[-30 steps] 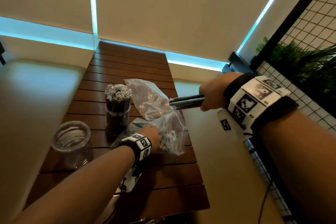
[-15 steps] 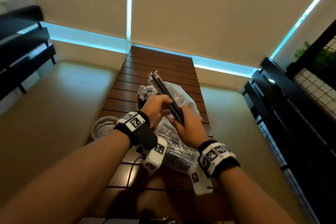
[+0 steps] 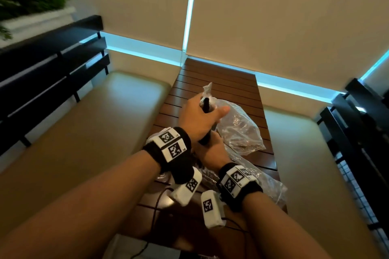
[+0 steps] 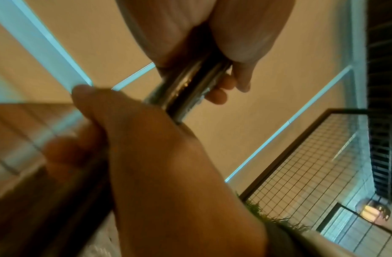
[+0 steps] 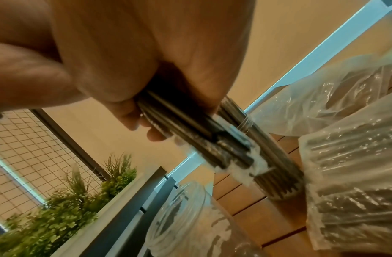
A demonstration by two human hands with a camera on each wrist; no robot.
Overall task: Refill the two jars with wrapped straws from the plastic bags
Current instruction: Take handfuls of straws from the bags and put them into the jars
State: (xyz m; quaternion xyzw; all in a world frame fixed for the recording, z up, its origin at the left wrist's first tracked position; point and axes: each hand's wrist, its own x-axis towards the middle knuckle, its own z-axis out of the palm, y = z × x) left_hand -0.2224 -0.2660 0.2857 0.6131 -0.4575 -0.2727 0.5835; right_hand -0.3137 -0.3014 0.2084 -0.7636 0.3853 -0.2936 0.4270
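— Hands first: left hand [image 3: 197,120] wrapped round a bundle of dark wrapped straws [image 3: 205,105], right hand [image 3: 212,151] gripping the same bundle lower down, over the slatted table [image 3: 219,82].
— Containers?
— Empty glass jar [image 5: 186,219] just below; second jar [image 5: 276,167] packed with straws. One clear bag [image 3: 237,128] looks nearly spent, the nearer bag [image 5: 348,182] has straws inside.

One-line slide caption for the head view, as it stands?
Both hands, left above right, grip a bundle of wrapped straws over plastic bags on a slatted table.
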